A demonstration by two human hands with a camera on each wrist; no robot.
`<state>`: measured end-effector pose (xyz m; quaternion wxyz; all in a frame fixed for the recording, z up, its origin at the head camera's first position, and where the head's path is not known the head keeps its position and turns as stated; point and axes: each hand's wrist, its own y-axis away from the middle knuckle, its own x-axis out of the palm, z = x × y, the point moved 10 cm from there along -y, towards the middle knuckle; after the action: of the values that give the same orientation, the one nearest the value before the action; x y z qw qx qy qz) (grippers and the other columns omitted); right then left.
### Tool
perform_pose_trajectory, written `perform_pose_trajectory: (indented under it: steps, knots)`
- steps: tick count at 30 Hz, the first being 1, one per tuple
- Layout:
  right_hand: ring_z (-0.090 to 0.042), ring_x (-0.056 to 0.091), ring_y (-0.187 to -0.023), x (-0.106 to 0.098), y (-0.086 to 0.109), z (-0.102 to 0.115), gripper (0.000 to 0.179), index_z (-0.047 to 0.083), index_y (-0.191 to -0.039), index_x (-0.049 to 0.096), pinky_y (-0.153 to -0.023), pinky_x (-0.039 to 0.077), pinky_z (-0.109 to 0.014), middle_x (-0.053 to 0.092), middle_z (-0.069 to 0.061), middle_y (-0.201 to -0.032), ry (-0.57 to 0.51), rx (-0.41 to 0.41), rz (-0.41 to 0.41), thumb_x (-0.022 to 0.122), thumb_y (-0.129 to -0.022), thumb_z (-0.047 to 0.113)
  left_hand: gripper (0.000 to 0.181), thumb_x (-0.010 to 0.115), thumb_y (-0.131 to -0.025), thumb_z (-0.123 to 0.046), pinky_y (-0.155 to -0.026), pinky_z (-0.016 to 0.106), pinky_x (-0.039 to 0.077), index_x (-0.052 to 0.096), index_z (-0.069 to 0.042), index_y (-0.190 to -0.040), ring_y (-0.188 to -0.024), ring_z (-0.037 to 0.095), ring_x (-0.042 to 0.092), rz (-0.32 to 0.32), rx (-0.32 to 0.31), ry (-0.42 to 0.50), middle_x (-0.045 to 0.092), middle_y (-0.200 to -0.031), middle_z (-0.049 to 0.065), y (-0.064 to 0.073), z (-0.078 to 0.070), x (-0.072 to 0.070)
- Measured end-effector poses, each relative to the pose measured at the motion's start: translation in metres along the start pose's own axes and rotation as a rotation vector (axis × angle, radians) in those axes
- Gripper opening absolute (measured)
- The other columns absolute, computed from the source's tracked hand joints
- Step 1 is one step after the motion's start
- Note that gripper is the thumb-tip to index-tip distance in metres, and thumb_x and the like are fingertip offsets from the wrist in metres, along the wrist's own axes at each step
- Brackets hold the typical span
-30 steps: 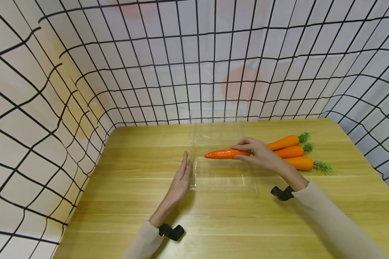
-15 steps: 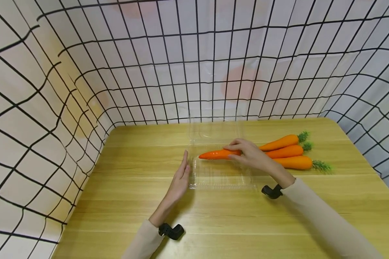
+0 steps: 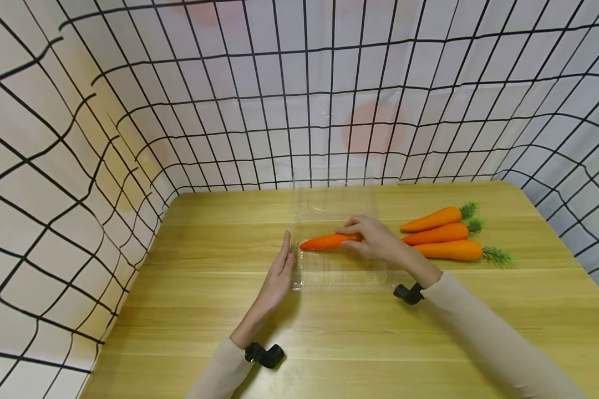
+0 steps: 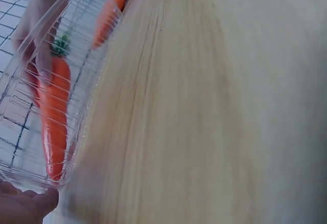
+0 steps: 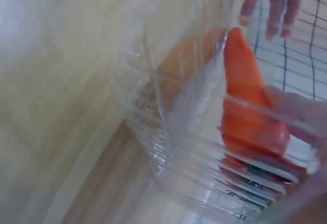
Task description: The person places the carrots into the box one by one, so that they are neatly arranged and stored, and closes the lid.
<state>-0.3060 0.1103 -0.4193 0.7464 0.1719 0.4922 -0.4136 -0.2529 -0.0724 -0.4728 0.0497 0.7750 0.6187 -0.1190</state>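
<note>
An orange carrot (image 3: pixel 324 242) with a green leafy top lies lengthwise in the base of a clear plastic clamshell box (image 3: pixel 339 280). My right hand (image 3: pixel 376 239) holds it near the thick end, thumb on the near side and fingers on the far side. The carrot's tip points at the box's left wall. Against that wall rests my left hand (image 3: pixel 278 274), fingers straight, on the outside. In the left wrist view the carrot (image 4: pixel 54 117) shows through the ribbed clear wall, with the left hand (image 4: pixel 25 203) at its end.
Three more carrots (image 3: pixel 446 233) with green tops lie side by side right of the box. The box's lid (image 3: pixel 331 194) stands raised at the back. A black wire grid (image 3: pixel 329 94) surrounds the wooden table (image 3: pixel 349 338) behind and at the sides.
My right hand has moved left with the carrot, deeper into the box, its tip coming down close to the left wall. The left hand has stayed in place.
</note>
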Motion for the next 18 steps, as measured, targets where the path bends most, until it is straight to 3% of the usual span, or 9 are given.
perform_pose_trajectory:
  steps: [8,13,18]
  knots:
    - [-0.031,0.065,-0.106,0.014,0.000,0.000,0.039,0.004,-0.137,0.067,-0.090,0.057,-0.047,0.068,-0.018,-0.124,-0.031,0.003,0.040,0.068,-0.100,0.015,0.058,0.027,-0.114,-0.012,-0.131,0.051,0.011,0.003,-0.012,-0.167,-0.161,0.033,0.012,-0.006,-0.016,-0.011,0.005,-0.175,0.009,0.000,0.001,-0.001]
    - [-0.036,0.064,-0.116,0.016,0.002,-0.002,0.039,0.006,-0.137,0.068,-0.099,0.054,-0.054,0.068,-0.018,-0.127,-0.021,0.008,0.014,0.070,-0.099,0.015,0.058,0.026,-0.114,-0.013,-0.131,0.051,0.011,0.003,-0.012,-0.167,-0.160,0.034,0.014,-0.006,-0.017,-0.020,0.006,-0.174,0.011,0.001,0.001,-0.001]
    - [-0.036,0.059,-0.117,0.016,0.004,-0.003,0.038,0.006,-0.134,0.070,-0.097,0.054,-0.054,0.067,-0.017,-0.126,0.009,0.000,-0.025,0.072,-0.097,0.015,0.058,0.026,-0.114,-0.013,-0.131,0.051,0.012,0.002,-0.012,-0.167,-0.160,0.035,0.015,-0.004,-0.016,-0.022,0.006,-0.174,0.011,0.001,0.001,-0.001]
